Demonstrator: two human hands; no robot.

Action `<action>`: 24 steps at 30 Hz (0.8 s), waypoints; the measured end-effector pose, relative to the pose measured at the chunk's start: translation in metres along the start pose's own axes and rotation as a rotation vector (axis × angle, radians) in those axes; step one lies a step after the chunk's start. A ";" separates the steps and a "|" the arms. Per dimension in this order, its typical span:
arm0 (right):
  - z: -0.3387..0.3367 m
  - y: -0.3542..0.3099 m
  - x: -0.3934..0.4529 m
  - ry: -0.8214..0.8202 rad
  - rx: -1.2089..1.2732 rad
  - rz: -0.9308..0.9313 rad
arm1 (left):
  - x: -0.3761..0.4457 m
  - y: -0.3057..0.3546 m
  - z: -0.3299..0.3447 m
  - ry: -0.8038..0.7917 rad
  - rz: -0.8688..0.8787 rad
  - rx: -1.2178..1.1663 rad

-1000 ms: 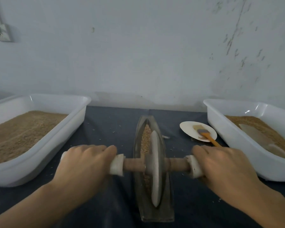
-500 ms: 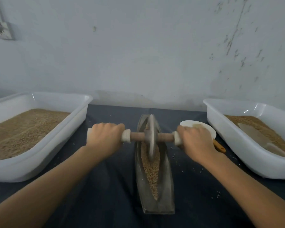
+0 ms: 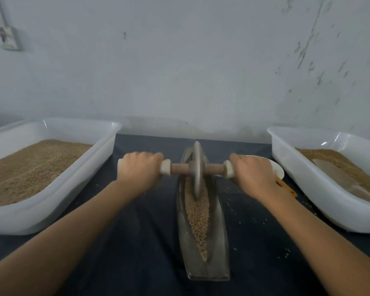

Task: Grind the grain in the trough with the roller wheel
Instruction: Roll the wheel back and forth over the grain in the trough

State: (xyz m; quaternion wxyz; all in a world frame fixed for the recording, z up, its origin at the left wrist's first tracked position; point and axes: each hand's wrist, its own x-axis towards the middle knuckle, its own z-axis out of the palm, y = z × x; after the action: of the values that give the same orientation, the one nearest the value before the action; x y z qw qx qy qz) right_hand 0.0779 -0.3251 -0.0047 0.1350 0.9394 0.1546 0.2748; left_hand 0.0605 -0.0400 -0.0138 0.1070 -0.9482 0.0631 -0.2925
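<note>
A long, boat-shaped metal trough [image 3: 218,248] lies lengthwise on the dark table, with brown grain [image 3: 198,218] heaped along its groove. The grey disc of the roller wheel [image 3: 197,169] stands upright in the far part of the trough, on a wooden axle [image 3: 179,168] with white end caps. My left hand [image 3: 140,170] grips the left end of the axle. My right hand [image 3: 251,174] grips the right end. Both arms are stretched forward.
A white tub [image 3: 58,195] of grain sits at the left, and another white tub [image 3: 320,189] with grain and a pale scoop [image 3: 338,178] at the right. A white dish [image 3: 278,169] and an orange-handled tool [image 3: 285,186] lie behind my right hand. Loose grains dot the cloth. A wall is close behind.
Both hands pushed the wheel from the near end of the trough to the far part, uncovering the grain in the near half.
</note>
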 end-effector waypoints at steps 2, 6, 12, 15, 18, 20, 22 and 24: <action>0.008 0.000 0.018 0.012 0.009 0.032 | 0.021 -0.001 0.007 -0.005 -0.017 -0.038; 0.003 -0.001 -0.006 -0.022 0.063 0.025 | 0.001 0.002 -0.009 -0.043 -0.001 -0.030; -0.053 0.011 -0.101 0.043 0.199 -0.164 | -0.083 -0.003 -0.073 0.153 0.267 -0.052; -0.058 0.011 -0.100 -0.028 0.184 -0.150 | -0.084 -0.007 -0.078 0.005 0.242 -0.029; -0.025 0.002 -0.064 -0.056 0.080 -0.093 | -0.051 -0.001 -0.046 -0.099 0.168 0.086; -0.003 -0.002 -0.028 -0.049 0.052 -0.016 | -0.017 0.004 -0.024 -0.104 0.062 0.062; 0.012 -0.003 0.004 -0.002 0.082 0.040 | 0.014 0.006 -0.007 -0.084 -0.013 0.011; 0.020 -0.004 0.020 0.007 0.110 0.070 | 0.032 0.005 0.001 -0.075 -0.031 -0.021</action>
State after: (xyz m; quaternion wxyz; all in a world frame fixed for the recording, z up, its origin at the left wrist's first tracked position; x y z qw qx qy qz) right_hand 0.1044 -0.3180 -0.0131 0.0732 0.9493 0.1368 0.2735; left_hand 0.0872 -0.0508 0.0011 0.0949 -0.9603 0.0474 -0.2579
